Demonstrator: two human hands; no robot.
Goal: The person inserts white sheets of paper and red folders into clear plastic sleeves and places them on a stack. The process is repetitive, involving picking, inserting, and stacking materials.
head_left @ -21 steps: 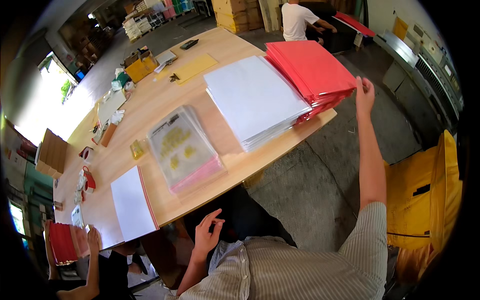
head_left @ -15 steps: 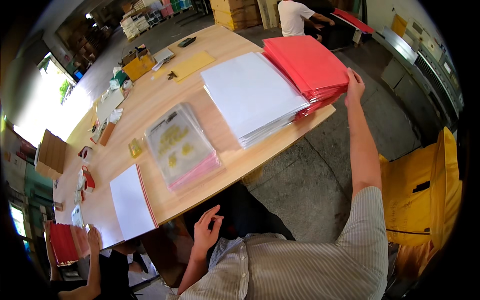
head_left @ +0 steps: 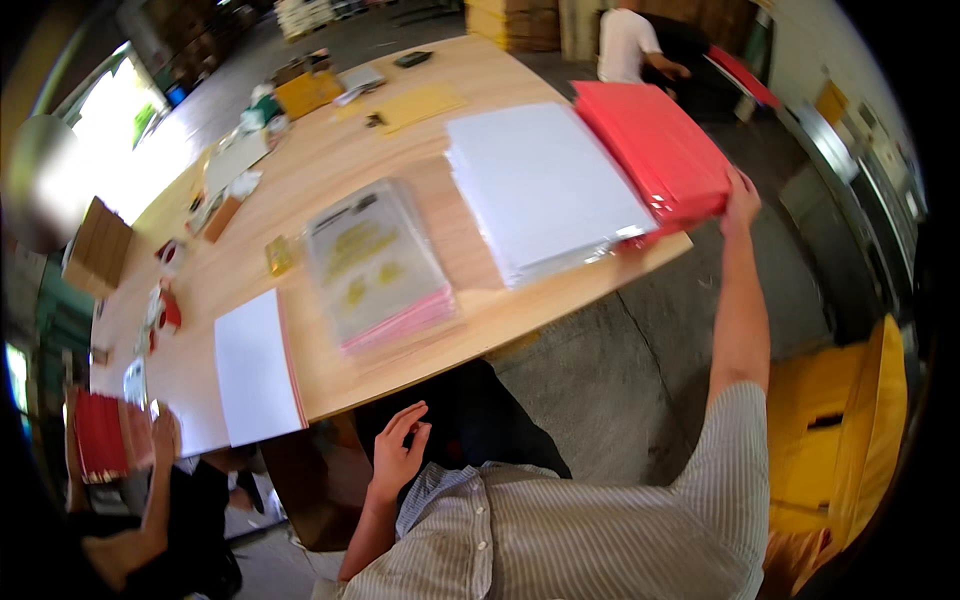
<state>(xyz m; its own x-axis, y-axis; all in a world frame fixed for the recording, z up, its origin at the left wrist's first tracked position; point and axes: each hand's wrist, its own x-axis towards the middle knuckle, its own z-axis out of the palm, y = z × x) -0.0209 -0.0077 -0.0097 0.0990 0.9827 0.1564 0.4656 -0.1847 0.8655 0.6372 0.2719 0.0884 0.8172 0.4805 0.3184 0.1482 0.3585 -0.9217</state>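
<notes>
the right hand (head_left: 742, 198) is stretched far out, with the arm straight, and it touches the near corner of the red stack (head_left: 655, 150) of thin sheets. the fingers rest on the edge of that stack, but it is too small to tell if they pinch a sheet or only press on it. the red stack lies on the far right end of the wooden table (head_left: 300, 180), close to the table's edge. just beside it, touching or a little under it, lies a big white stack (head_left: 540, 185) of paper. the left hand (head_left: 398, 450) is low down, near the body and below the table's near edge. it is open, with the fingers loosely spread, and it holds nothing. in the middle of the table lies a clear bag (head_left: 375, 265) with yellow shapes showing through and pink sheets under it. to the left of that lies a single white sheet (head_left: 255, 365) with a thin red edge on its right side. a small yellow thing (head_left: 279, 255) sits just beside the clear bag. at the far end of the table there is a yellow envelope (head_left: 420, 103) and a yellow box (head_left: 308, 92). at the lower left, another person's hand (head_left: 163, 440) holds a red bundle (head_left: 100, 435). far back, a person in a white shirt (head_left: 625, 42) stands past the table.
</notes>
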